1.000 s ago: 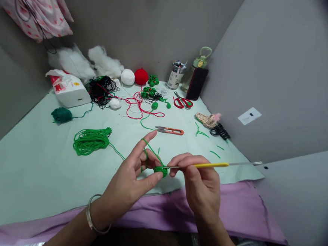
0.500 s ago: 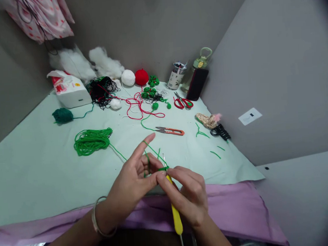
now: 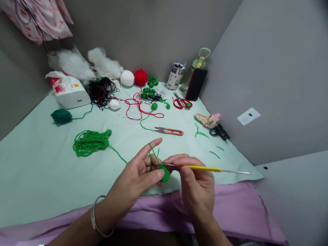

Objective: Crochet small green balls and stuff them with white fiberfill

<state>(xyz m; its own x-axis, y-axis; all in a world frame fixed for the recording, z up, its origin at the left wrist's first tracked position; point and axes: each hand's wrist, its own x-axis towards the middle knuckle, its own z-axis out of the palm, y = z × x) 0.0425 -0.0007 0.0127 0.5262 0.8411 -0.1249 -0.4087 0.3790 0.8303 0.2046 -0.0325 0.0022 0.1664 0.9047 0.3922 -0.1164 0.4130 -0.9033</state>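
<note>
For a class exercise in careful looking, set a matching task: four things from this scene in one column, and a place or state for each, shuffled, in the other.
1. Yellow-handled hook
2. Bright green yarn bundle
3. Phone
4. Red yarn ball

A. Beside the white yarn ball
B. Propped up before the bottle
C. In the right hand
D. Strand running towards the left hand

1-C, 2-D, 3-B, 4-A
</note>
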